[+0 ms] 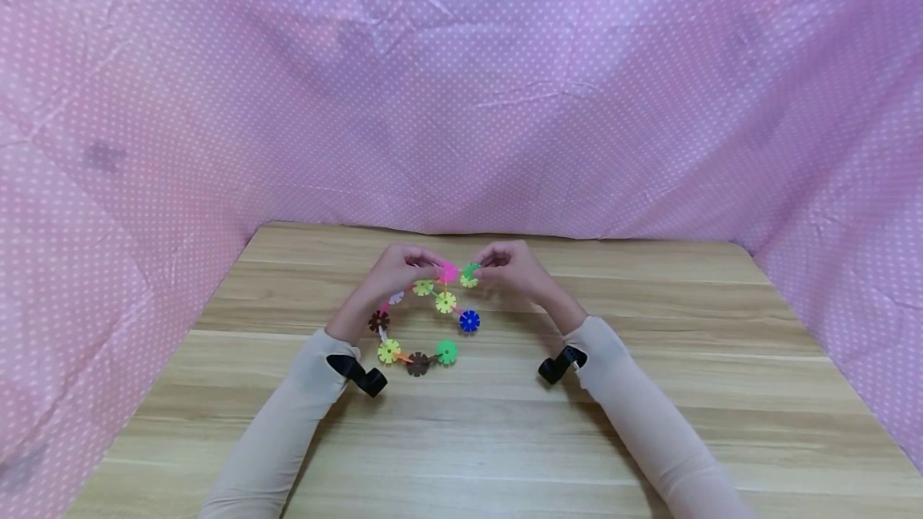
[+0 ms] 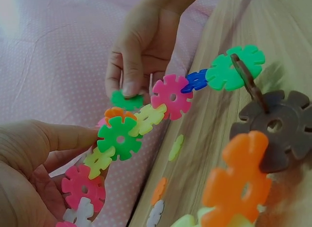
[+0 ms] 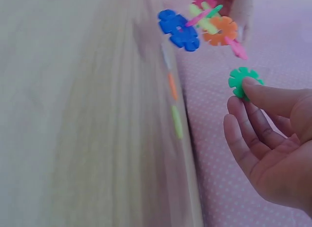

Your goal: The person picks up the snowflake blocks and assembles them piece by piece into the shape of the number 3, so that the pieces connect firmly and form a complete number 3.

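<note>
Above the middle of the wooden bench (image 1: 649, 423), toward its far edge, both hands hold up a chain of interlocked plastic snowflake discs in many colours (image 1: 421, 327) that curves down in a loop, its lowest discs near or on the bench. The left hand (image 1: 400, 267) has its fingers (image 2: 58, 139) curled round the chain's upper end, by a pink disc (image 1: 449, 271). The right hand (image 1: 508, 263) pinches a separate small green plastic snowflake disc (image 3: 242, 81) between thumb and fingertip, its other fingers loosely bent, just beside the chain's end. A pink dotted cloth (image 1: 461, 102) surrounds the bench.
</note>
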`<state>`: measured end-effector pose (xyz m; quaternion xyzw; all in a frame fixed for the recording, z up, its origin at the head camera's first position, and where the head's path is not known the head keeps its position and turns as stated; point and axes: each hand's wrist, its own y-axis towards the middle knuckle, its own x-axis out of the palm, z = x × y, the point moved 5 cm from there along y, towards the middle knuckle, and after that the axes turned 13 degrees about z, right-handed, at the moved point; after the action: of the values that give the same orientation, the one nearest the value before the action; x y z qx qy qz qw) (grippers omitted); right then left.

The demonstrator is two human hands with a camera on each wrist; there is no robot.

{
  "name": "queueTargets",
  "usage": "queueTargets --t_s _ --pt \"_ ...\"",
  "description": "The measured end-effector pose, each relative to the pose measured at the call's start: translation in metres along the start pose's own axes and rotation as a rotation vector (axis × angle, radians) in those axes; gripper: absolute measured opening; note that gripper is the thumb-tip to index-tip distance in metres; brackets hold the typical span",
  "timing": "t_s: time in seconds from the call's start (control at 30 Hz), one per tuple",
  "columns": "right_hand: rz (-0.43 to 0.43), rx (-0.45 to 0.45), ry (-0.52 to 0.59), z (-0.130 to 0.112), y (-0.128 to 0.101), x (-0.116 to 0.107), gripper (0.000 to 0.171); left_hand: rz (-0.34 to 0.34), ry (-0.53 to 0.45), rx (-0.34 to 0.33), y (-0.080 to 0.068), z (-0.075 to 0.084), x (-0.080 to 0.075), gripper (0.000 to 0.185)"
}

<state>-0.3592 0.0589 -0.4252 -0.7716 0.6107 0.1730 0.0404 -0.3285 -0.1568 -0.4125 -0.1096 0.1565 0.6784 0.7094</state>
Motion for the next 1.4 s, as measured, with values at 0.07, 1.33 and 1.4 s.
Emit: queueTargets --t_s 0.07,1.33,1.4 --pt "0.014 -0.002 0.03 -0.003 -0.001 0.0 0.016 -0.001 0.003 0.005 0.0 0.0 0.0 0.02" --pt "0.022 -0.237 0.099 -0.024 -0.013 0.006 0.007 -0.147 0.011 0.124 -0.006 0.014 0.009 0.014" --pt "0.031 -0.244 0.096 -0.025 -0.013 0.006 0.006 -0.135 0.017 0.134 -0.006 0.015 0.01 0.012"
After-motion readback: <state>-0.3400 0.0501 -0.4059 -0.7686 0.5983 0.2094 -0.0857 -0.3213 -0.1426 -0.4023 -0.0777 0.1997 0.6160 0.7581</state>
